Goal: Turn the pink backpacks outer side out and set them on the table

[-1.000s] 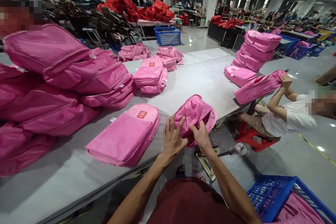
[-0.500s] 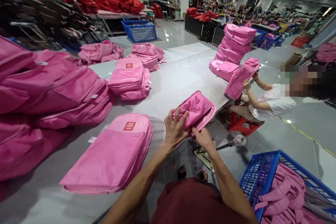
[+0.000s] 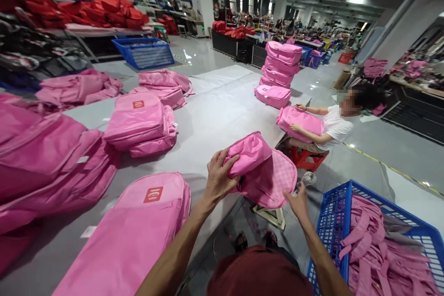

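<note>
left hand [image 3: 218, 176]: clamped on the pink bag [image 3: 258, 166] at the counter [image 3: 222, 115] edge
right hand [image 3: 297, 200]: fingers closed on its lower flap (pulling it open, I'd say)
next: needs a steady grip

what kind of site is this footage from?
Most likely a bag factory floor. Stacks of identical pink bags sit on a long grey table, a blue crate holds pink straps, and piles of red bags line the hall behind. The left hand holds one unfinished pink bag.
</note>
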`<state>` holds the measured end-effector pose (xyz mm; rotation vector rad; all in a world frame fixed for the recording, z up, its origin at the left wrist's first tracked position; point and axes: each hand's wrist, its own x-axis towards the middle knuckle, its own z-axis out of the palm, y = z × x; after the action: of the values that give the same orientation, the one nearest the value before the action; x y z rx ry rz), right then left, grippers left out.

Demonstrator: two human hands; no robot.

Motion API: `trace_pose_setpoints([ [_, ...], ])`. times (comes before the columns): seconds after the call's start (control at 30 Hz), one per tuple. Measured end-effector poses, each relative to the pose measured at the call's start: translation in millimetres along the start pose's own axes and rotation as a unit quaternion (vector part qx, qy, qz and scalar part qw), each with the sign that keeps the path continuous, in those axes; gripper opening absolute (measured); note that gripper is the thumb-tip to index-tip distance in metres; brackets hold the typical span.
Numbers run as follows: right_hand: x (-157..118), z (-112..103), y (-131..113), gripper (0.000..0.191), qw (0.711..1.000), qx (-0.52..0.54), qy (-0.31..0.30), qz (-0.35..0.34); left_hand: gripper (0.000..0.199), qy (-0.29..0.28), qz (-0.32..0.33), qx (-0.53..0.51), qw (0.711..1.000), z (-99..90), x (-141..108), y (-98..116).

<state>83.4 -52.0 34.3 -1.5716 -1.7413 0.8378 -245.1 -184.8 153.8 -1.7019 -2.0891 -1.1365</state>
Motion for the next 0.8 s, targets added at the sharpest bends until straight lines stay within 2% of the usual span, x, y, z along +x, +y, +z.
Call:
trace_pose_setpoints([
  [0.07, 9, -24, -26, 0.098, 0.976, -0.100, 0.098, -0.169, 0.062, 0.002, 0.021, -0.040, 0.999, 0.6, 8, 21],
  [0.1, 10, -34, -41, 0.096, 0.956, -0.137, 0.108, -0.236, 0.065, -0.001, 0.033, -0.063, 0.997, 0.9, 12, 32],
  [0.2, 1, -51, -82, 0.086, 0.895, -0.192, 0.075, -0.395, 0.079, -0.036, 0.063, -0.153, 0.985, 6.8, 21, 65],
  [0.3, -17, -58, -91, 0.070, 0.869, -0.165, 0.045, -0.465, 0.086, -0.113, 0.042, -0.233, 0.965, 25.1, 21, 92],
  [0.4, -36, -72, -65, 0.052, 0.883, -0.114, 0.056, -0.452, 0.085, -0.181, 0.030, -0.287, 0.940, 53.7, 8, 110],
  [0.5, -54, -94, -29, 0.038, 0.907, -0.111, 0.102, -0.393, 0.082, -0.225, 0.103, -0.301, 0.921, 84.6, -17, 123],
  [0.6, -63, -114, 0, 0.039, 0.924, -0.145, 0.165, -0.312, 0.089, -0.244, 0.167, -0.272, 0.916, 115.8, -40, 130],
  [0.7, -54, -128, 23, 0.045, 0.932, -0.170, 0.211, -0.240, 0.097, -0.270, 0.166, -0.269, 0.909, 152.5, -45, 132],
  [0.8, -31, -133, 41, 0.047, 0.933, -0.172, 0.232, -0.215, 0.088, -0.292, 0.174, -0.286, 0.896, 194.1, -27, 134],
])
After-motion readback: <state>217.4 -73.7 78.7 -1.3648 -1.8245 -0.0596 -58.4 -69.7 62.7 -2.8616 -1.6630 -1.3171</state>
